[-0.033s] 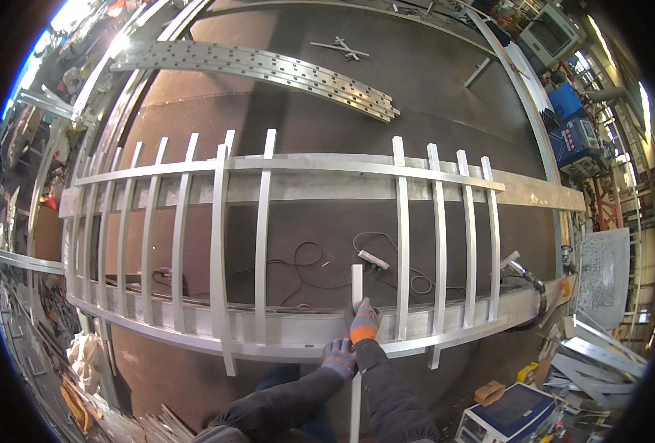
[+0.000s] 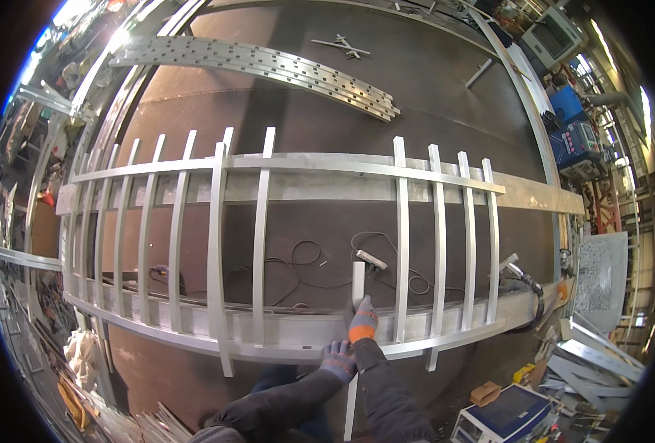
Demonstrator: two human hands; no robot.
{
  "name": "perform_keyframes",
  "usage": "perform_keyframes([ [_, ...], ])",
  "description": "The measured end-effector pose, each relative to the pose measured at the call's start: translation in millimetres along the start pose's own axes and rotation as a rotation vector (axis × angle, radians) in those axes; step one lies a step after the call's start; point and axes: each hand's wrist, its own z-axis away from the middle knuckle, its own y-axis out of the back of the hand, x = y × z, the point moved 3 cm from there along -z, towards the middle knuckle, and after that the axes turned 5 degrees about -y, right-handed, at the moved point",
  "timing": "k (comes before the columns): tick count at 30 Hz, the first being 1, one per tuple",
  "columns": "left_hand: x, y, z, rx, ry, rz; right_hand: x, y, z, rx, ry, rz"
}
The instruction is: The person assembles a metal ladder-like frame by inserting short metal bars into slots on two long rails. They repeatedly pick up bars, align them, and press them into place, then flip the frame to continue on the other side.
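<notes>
Tilted a little more than in the earlier frame, the straight silver square-section metal bar (image 2: 358, 280) has its lower end farther left. It stands at the lower centre of the frame, crossing the curved silver metal lower rail (image 2: 279, 354). The right hand (image 2: 363, 323), in a grey-and-orange glove, curls its fingers around the bar. Just below and left, the grey-gloved left hand (image 2: 338, 360) rests beside the bar; whether it grips, I cannot tell. Near the bar's upper end lies a pale oblong block (image 2: 371, 259).
</notes>
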Motion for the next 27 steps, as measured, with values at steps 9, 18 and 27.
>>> perform_keyframes([
  [9, 4.9, 10.3, -0.5, -0.026, -0.038, -0.097, -19.4, -11.2, -50.2, 0.066, 0.000, -0.310],
  [18, 9.9, 28.6, 0.5, -0.125, -0.054, -0.133, -111.4, 62.7, -146.8, 0.271, 0.091, -0.315],
  [27, 11.3, 30.4, -1.2, -0.184, -0.016, -0.042, -157.3, 87.7, -189.7, 0.281, 0.100, -0.313],
])
